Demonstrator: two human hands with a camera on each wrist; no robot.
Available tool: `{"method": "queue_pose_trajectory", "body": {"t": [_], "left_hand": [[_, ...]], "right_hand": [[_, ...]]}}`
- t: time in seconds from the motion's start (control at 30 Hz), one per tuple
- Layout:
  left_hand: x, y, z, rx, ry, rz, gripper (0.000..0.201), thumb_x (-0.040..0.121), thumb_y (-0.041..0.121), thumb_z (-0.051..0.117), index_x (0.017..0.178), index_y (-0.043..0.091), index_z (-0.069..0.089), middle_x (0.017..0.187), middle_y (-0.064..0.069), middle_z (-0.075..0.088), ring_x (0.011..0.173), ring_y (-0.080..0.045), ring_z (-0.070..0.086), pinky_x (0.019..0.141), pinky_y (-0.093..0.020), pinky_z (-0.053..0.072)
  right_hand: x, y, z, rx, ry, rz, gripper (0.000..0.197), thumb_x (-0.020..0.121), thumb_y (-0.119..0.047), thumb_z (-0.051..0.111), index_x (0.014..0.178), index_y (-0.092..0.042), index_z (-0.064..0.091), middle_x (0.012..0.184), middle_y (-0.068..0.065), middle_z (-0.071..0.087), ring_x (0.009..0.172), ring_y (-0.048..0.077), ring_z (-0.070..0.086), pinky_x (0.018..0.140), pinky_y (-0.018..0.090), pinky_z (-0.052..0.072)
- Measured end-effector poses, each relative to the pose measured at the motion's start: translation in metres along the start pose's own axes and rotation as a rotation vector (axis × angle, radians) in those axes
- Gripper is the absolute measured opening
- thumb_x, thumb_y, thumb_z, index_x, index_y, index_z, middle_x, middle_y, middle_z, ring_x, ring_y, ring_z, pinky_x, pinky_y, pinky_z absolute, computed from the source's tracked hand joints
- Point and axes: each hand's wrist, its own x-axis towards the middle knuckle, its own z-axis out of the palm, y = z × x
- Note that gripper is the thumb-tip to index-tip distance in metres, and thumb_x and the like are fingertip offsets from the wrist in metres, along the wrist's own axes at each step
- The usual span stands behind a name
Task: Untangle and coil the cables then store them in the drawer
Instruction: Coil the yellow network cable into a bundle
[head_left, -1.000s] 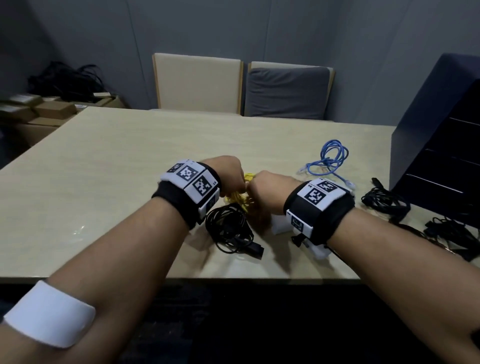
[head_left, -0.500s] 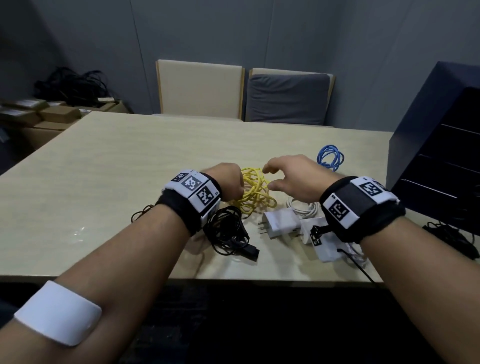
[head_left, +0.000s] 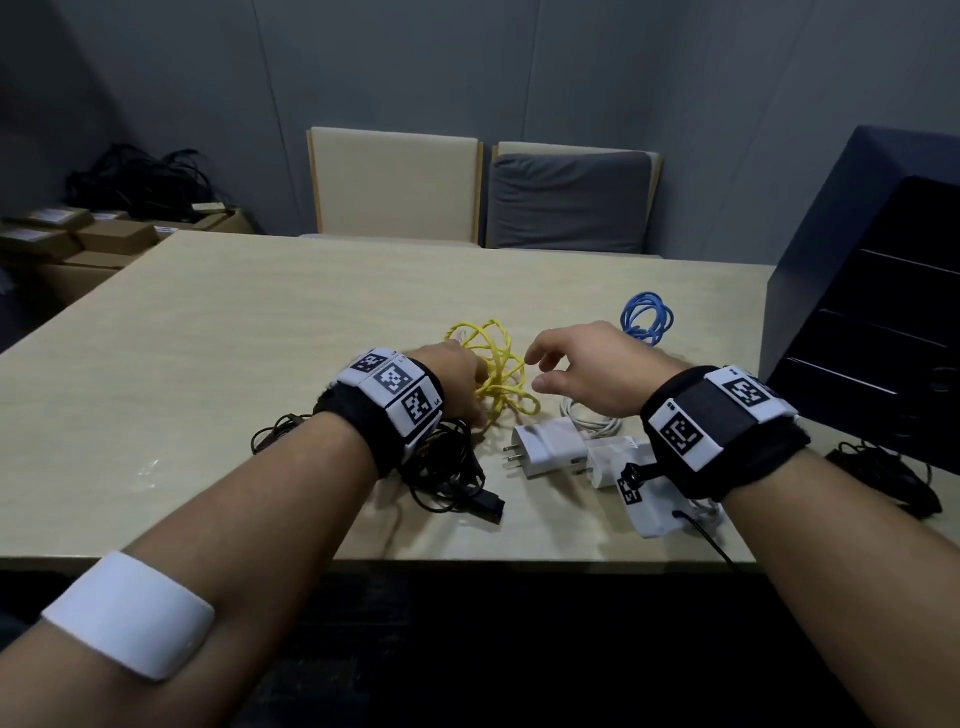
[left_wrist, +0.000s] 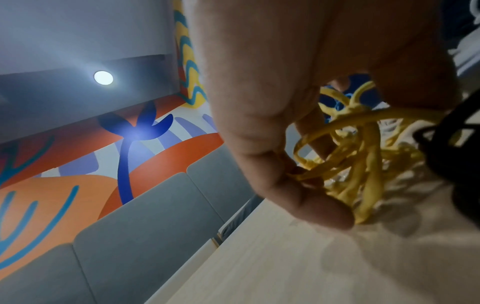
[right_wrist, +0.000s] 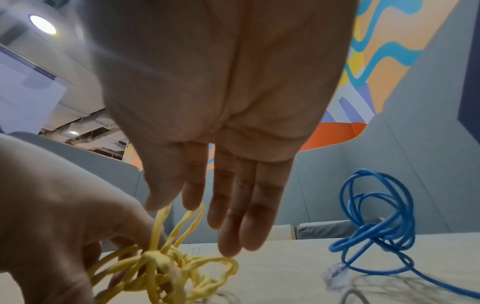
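Head view: left hand (head_left: 457, 379) grips the knotted yellow cable (head_left: 493, 364) low over the counter (head_left: 208, 364); right hand (head_left: 587, 364), fingers spread and empty, hovers just beside it. Pulling the wrong loop could tighten the knot.
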Motion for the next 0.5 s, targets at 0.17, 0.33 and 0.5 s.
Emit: {"method": "queue_pose_trajectory", "body": {"t": [0.17,0.33,0.5], "left_hand": [[0.005,0.001,-0.003,-0.022,0.041,-0.011,0.055,0.085,0.032,0.071,0.135,0.016,0.052,0.132,-0.011,0.053,0.112,-0.027,0.054,0.088,-0.037,0.048],[0.0,-0.003,-0.015,-0.257,0.282,-0.046,0.048,0.088,0.026,0.067,0.133,0.014,0.054,0.13,-0.014,0.055,0.113,-0.029,0.055,0.09,-0.034,0.044],[-0.031,0.007,-0.041,-0.476,0.527,0.011,0.045,0.087,0.021,0.068,0.13,0.014,0.058,0.123,-0.007,0.06,0.106,-0.02,0.057,0.086,-0.022,0.037]], "right_hand": [[-0.006,0.008,-0.006,0.044,0.039,0.008,0.029,0.094,-0.035,0.062,0.12,-0.023,0.063,0.112,-0.005,0.065,0.091,0.011,0.056,0.08,0.026,0.042],[-0.016,0.015,-0.01,0.086,0.11,0.022,0.026,0.093,-0.033,0.063,0.116,-0.022,0.066,0.107,-0.006,0.065,0.09,0.012,0.059,0.079,0.025,0.043],[-0.028,0.012,-0.015,0.178,0.244,-0.004,0.021,0.09,-0.035,0.066,0.107,-0.025,0.06,0.106,-0.007,0.066,0.084,0.011,0.061,0.077,0.029,0.046]]}}
